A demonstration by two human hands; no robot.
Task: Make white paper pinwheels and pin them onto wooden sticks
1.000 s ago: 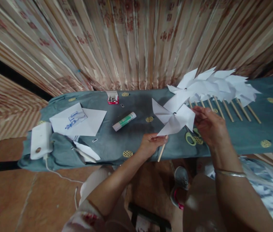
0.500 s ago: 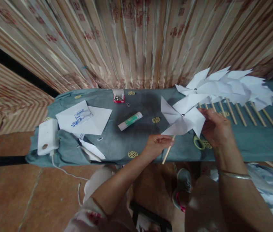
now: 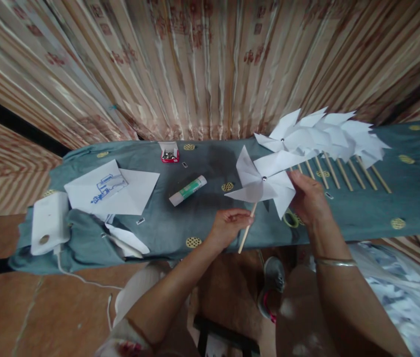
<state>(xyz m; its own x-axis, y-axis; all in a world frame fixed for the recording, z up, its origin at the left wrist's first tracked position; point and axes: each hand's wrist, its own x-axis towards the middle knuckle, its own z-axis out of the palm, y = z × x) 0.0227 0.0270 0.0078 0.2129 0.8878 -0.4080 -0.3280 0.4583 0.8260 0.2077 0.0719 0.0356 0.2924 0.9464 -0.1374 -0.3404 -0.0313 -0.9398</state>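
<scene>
A white paper pinwheel (image 3: 264, 191) with a silver pin at its centre is held up over the front of the table. My left hand (image 3: 228, 225) is closed on its wooden stick (image 3: 246, 233), whose lower end sticks out below the fingers. At the right-hand blades is my right hand (image 3: 311, 198), its fingers stretched out and partly hidden behind the paper. Whether they touch the blade I cannot tell. Beneath that hand lies a roll of green tape (image 3: 290, 218), partly covered. Behind, several finished pinwheels (image 3: 325, 136) overlap in a row, sticks pointing toward me.
On the green tablecloth (image 3: 210, 198) lie a glue stick (image 3: 187, 190), a small red box of metal pins (image 3: 169, 153) and white paper sheets (image 3: 139, 191). A white power adapter (image 3: 50, 223) with a cable sits at the left end. A striped curtain (image 3: 195, 74) hangs behind.
The pinwheel has turned slightly clockwise on its pin. The whole view has shifted, so most things appear further left. My left hand keeps hold of the stick.
</scene>
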